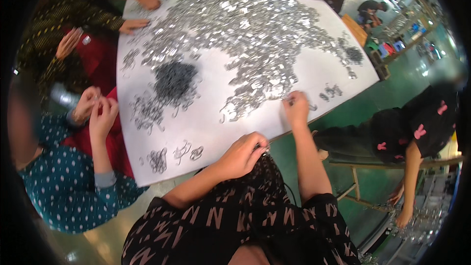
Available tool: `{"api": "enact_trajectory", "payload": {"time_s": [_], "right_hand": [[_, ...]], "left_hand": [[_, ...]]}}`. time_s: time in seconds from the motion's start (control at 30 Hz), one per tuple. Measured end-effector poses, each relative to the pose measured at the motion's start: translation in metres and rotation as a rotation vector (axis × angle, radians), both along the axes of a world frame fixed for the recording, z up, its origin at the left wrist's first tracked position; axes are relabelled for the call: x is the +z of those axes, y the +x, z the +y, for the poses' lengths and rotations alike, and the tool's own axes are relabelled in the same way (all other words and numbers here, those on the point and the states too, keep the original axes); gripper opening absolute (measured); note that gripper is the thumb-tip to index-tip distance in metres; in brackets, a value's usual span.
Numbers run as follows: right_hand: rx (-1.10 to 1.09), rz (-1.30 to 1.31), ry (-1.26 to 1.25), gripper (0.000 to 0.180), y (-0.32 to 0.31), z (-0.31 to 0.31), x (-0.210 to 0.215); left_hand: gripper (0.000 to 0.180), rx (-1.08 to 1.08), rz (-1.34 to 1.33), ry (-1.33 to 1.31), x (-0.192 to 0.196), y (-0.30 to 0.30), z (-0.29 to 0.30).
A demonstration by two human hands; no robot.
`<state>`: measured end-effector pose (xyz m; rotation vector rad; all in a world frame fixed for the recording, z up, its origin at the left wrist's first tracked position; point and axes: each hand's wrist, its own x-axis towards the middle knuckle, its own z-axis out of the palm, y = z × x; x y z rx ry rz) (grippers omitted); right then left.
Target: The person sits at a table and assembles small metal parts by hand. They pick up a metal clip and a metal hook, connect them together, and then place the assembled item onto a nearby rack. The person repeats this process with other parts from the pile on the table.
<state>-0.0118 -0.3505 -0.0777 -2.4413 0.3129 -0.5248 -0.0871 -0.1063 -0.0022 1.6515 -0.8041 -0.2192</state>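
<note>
My left hand [241,157] is closed in a pinch near the table's front edge, above my lap. A bit of a small shiny metal piece [265,149] shows at its fingertips. My right hand [297,110] reaches onto the white table [211,135], its fingers drawn together at the near end of a broad spread of small flat silver metal pieces [250,34]. Whatever those fingers hold is too small to make out. Just right of that hand lie a few thin curved dark pieces [330,91].
A dark heap of small pieces [174,82] sits on the table's left, with loose curved wire-like pieces [148,111] beside it. More small clusters [158,161] lie at the front left corner. Several people work around the table. At right, someone handles metal parts [422,223] beside a bench [392,164].
</note>
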Motion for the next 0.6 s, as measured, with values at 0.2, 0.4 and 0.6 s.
{"api": "enact_trajectory", "payload": {"time_s": [0.2, 0.4, 0.6], "right_hand": [[0.261, 0.113, 0.737, 0.020, -0.053, 0.032, 0.041], [0.346, 0.306, 0.940, 0.011, -0.101, 0.031, 0.088], [0.377, 0.307, 0.912, 0.012, -0.114, 0.052, 0.104]], "left_hand": [[0.010, 0.050, -0.018, 0.065, -0.007, 0.005, -0.001], [0.012, 0.027, -0.073, 0.084, -0.005, 0.011, -0.013], [0.017, 0.069, -0.109, 0.061, -0.002, 0.005, -0.013]]}}
